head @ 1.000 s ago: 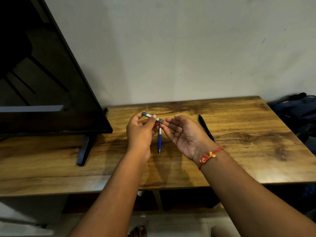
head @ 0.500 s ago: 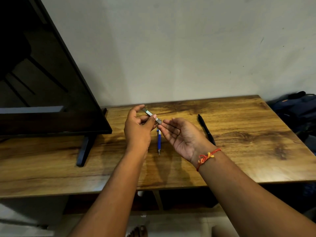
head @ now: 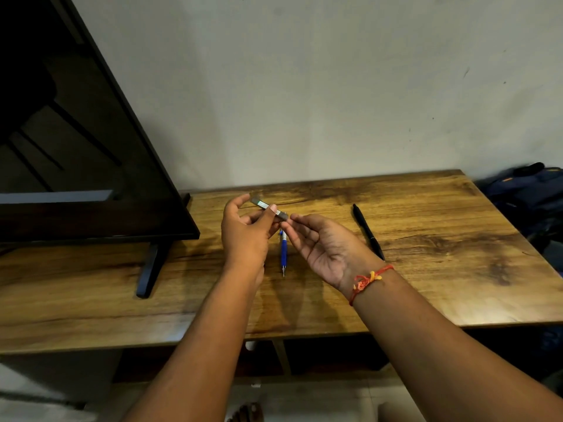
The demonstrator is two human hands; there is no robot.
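Note:
My left hand (head: 243, 236) pinches a small grey stick-like object (head: 265, 206) between thumb and fingers, holding it above the wooden table (head: 426, 269). My right hand (head: 326, 248) is palm up beside it, fingers relaxed, fingertips close to the object's right end; whether they touch it I cannot tell. A blue pen (head: 283, 251) lies on the table between my hands, tip toward me. A black pen (head: 368, 233) lies to the right of my right hand.
A large dark TV screen (head: 76, 147) stands on the table's left, its black foot (head: 149, 269) reaching toward the front edge. A dark blue bag (head: 530, 196) sits beyond the table's right end. The wall is close behind.
The left hand has tilted the grey object slightly, and the right hand's fingertips have come nearer to its right end. Both pens lie unmoved.

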